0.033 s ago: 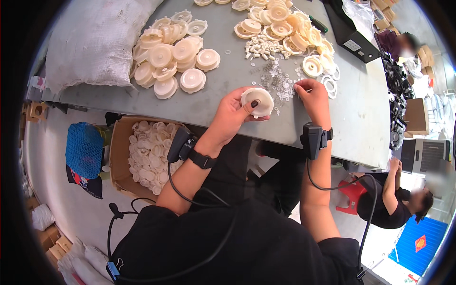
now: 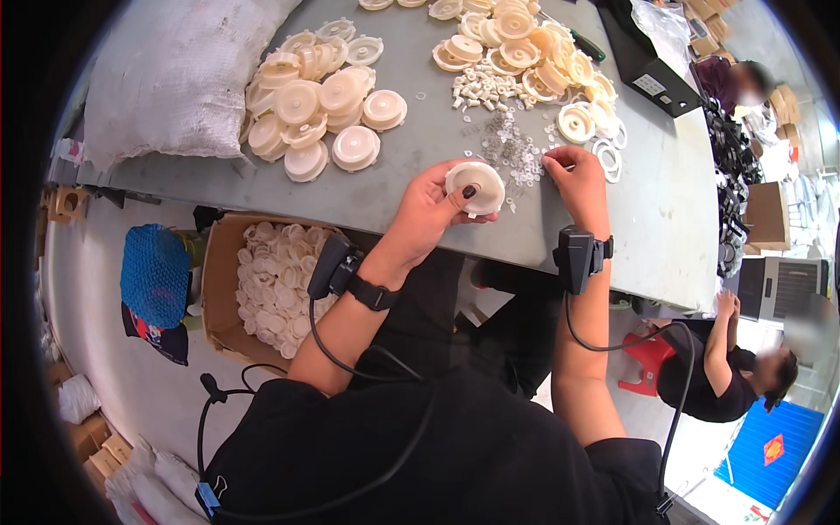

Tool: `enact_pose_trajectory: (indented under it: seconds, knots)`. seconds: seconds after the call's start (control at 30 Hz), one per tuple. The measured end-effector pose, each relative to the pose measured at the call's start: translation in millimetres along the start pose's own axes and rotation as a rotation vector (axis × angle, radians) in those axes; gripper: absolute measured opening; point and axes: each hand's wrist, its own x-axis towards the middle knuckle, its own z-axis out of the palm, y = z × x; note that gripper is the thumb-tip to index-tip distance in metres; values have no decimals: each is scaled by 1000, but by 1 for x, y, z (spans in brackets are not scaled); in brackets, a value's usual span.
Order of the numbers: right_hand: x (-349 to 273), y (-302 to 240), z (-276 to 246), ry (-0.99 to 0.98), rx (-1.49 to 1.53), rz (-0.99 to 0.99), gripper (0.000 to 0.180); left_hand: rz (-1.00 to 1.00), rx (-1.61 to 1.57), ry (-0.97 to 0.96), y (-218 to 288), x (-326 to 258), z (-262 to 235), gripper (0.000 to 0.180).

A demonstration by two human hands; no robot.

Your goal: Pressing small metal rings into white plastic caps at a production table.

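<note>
My left hand (image 2: pixel 429 206) holds a round cream plastic disc (image 2: pixel 477 179) with small tabs on its rim. The thumb presses on its middle and the fingers sit underneath. Just right of it, my right hand (image 2: pixel 577 175) rests at the edge of a scatter of tiny translucent washers (image 2: pixel 516 153). Its thumb and forefinger are pinched together; whatever is between them is too small to make out. Beyond the washers lies a heap of small white sleeves (image 2: pixel 484 87). Similar cream discs (image 2: pixel 297 103) are piled at the left, with more discs (image 2: pixel 519 52) at the far middle.
A white woven sack (image 2: pixel 179 79) fills the table's left end. Flat white rings (image 2: pixel 606 160) and a black box (image 2: pixel 652 66) are at the right. Below the table edge stands a carton (image 2: pixel 219 289) of white parts. A person (image 2: pixel 722 359) sits at the right by a red stool (image 2: pixel 646 360).
</note>
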Motion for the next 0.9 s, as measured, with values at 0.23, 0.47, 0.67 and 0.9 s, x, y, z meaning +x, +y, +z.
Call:
enact_pose_trajectory:
  seconds: [0.23,0.47,0.67,0.9]
  knots:
    - [-1,-15,-9,-113,-126,-24,14,25,-106,-59,3,0,-1,41]
    - [-6,-9,-9,-40,-66,-179,14,21,-271,-21,1,-8,-4,38]
    - [-84,-74,-26,-286,783,-79,11,-17,-459,-370,12,-23,22,41]
    - [-108,-85,-20,-247,843,-207,13,-5,-369,-377,22,-24,53,40]
